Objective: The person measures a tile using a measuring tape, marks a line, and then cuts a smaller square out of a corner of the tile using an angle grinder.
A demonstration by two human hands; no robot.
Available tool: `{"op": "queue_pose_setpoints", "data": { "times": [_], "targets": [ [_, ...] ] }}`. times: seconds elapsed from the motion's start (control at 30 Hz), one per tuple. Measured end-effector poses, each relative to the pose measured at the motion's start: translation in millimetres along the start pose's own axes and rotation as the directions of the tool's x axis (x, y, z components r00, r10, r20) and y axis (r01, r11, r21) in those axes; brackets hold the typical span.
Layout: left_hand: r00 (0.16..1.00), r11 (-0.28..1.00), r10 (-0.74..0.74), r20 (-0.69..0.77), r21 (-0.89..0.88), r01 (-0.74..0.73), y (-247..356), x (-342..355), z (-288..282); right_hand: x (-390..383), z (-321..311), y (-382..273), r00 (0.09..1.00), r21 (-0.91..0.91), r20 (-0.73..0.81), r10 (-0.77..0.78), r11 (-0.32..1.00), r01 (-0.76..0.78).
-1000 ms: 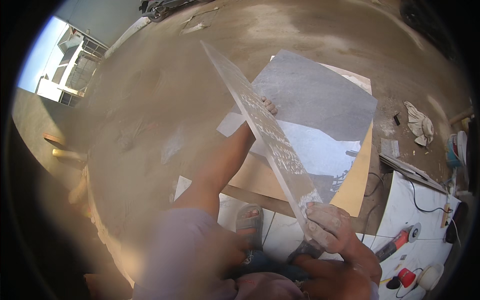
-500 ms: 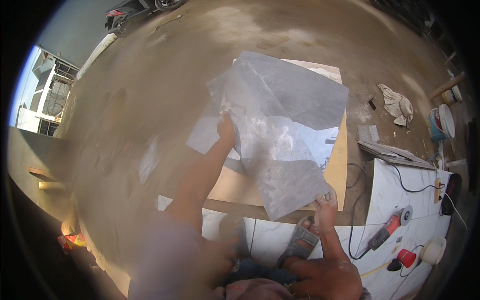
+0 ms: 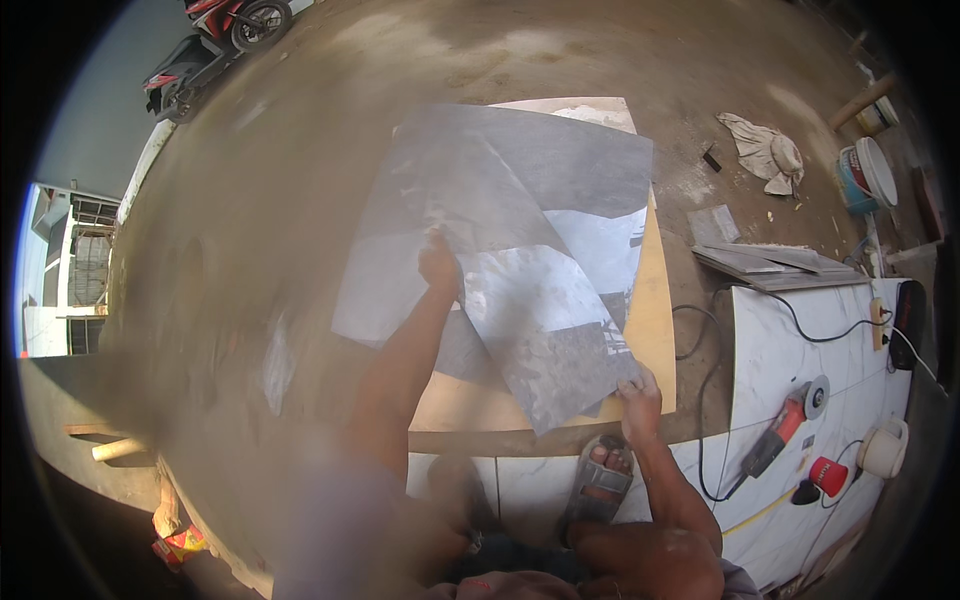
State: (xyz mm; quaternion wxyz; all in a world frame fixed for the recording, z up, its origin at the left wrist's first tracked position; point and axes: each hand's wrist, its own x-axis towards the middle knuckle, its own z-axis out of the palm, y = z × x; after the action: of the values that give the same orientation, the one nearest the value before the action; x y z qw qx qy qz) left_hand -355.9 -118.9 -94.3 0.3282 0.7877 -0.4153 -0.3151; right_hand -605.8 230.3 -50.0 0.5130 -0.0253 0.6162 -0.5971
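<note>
While crouched over the floor, holding one big grey tile (image 3: pixel 520 260) with both hands. Left hand (image 3: pixel 440 262) up at the tile's middle-left edge, fingers curled onto it, grip closed as far as can be told through the blur. Right hand (image 3: pixel 640 392) pinching the tile's near right corner, fingers closed on the edge. Tile tilted, lying partly over a flat plywood board (image 3: pixel 655 330) that rests on the concrete floor (image 3: pixel 250 200), with a second grey slab or two seemingly stacked beneath; can't tell exactly how many.

Quick count of the rest: one sandalled foot (image 3: pixel 597 480) just beside the right hand, one red angle grinder (image 3: pixel 785 425) with its black cable (image 3: pixel 715 400) on the white marble-look tiles (image 3: pixel 790 340), one red cup-shaped thing (image 3: pixel 828 475), one white roll (image 3: pixel 885 448), one crumpled rag (image 3: pixel 765 152), one bucket (image 3: pixel 865 178), a small stack of tile offcuts (image 3: pixel 765 262), one motorbike (image 3: pixel 215 40) way off at the top.
</note>
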Motion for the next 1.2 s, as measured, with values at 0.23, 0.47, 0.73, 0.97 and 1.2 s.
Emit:
{"op": "queue_pose_setpoints", "data": {
  "times": [0.23,0.47,0.73,0.97,1.2],
  "targets": [
    [0.999,0.999,-0.016,0.051,0.036,0.014,9,17,14,26,-5,3,0.999,0.016,0.002,0.036,0.999,-0.036],
    [0.996,0.994,0.073,0.044,0.078,-0.076,-9,29,24,39,-17,23,0.999,-0.041,-0.033,0.021,0.999,-0.023],
    [0.944,0.891,0.244,0.223,0.333,-0.309,-34,66,8,43,-19,13,0.999,-0.267,-0.039,0.022,0.963,-0.032],
    [0.884,0.719,0.145,0.444,0.567,-0.402,0,71,-8,45,-35,26,0.997,-0.361,0.029,-0.067,0.93,0.073],
    [0.79,0.462,0.156,0.593,0.663,-0.589,25,63,-15,47,-31,26,0.985,-0.449,0.07,-0.158,0.877,0.173]
  ]
}}
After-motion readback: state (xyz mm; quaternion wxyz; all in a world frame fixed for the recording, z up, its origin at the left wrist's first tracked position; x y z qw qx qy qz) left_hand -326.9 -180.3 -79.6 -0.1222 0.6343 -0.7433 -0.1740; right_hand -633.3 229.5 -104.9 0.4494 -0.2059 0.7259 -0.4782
